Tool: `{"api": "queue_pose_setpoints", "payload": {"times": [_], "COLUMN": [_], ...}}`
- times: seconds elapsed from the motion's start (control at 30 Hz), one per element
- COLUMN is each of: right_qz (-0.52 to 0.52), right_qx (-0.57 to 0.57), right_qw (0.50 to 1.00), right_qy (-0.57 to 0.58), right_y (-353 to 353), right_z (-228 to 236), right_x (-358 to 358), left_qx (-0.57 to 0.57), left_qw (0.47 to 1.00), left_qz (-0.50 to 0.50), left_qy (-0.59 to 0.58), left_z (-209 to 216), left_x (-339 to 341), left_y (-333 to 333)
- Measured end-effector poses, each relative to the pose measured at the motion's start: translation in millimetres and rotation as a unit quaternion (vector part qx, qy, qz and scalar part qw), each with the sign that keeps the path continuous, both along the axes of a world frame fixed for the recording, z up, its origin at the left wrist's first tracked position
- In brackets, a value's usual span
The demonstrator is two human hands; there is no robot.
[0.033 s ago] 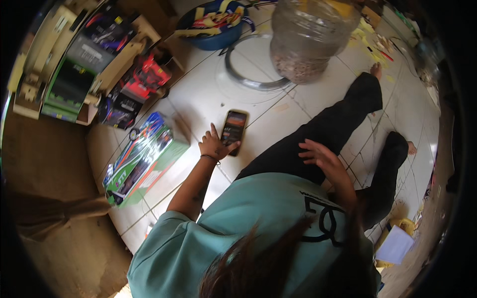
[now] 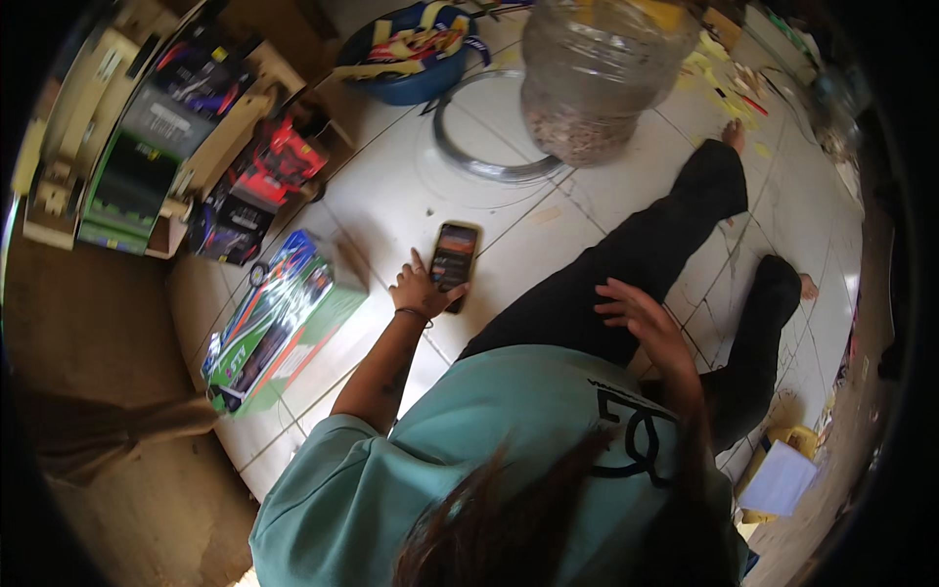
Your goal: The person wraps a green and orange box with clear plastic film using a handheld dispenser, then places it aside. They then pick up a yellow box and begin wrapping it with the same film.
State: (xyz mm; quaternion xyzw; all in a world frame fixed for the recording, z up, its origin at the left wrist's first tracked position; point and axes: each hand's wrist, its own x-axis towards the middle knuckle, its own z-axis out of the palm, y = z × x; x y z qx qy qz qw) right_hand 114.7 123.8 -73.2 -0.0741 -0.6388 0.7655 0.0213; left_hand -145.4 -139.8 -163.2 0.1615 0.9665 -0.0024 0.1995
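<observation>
A smartphone (image 2: pixel 456 252) in a dark case with a lit screen lies on the white tiled floor. Beside its lower left edge is my left hand (image 2: pixel 419 291), index finger stretched out and thumb reaching across the lower part of the phone. I cannot tell whether the thumb presses the screen. My right hand (image 2: pixel 641 318) is over my dark trousers (image 2: pixel 587 284), its fingers loosely apart with nothing in them.
Left of the phone stands a boxed toy vehicle (image 2: pixel 279 328) in shiny wrap. More toy boxes (image 2: pixel 147 161) stack behind it. Farther off are a blue basin (image 2: pixel 411 88) of colourful strips, a wire coil (image 2: pixel 489 168) and a large clear plastic container (image 2: pixel 587 117). A yellow container (image 2: pixel 804 442) sits at right.
The view has shifted slightly. Both hands keep nearly the same pose, and the phone stays on the floor.
</observation>
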Motion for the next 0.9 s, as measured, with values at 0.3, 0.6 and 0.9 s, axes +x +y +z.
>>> {"api": "queue_pose_setpoints", "payload": {"times": [0.3, 0.6, 0.9], "right_qz": [-0.359, -0.311, -0.363], "right_qx": [-0.010, -0.010, 0.044], "right_qw": [0.933, 0.947, 0.928], "right_qy": [-0.029, -0.082, -0.073], "right_y": [50, 64, 74], "right_z": [-12, -32, -21], "right_x": [111, 109, 122], "left_qx": [-0.035, 0.038, 0.175], "left_qw": [0.998, 0.995, 0.977], "left_qz": [0.002, -0.003, -0.018], "left_qy": [0.057, 0.089, 0.122], "left_z": [-42, -62, -44], "left_x": [-11, -54, -45], "left_y": [46, 75, 89]}}
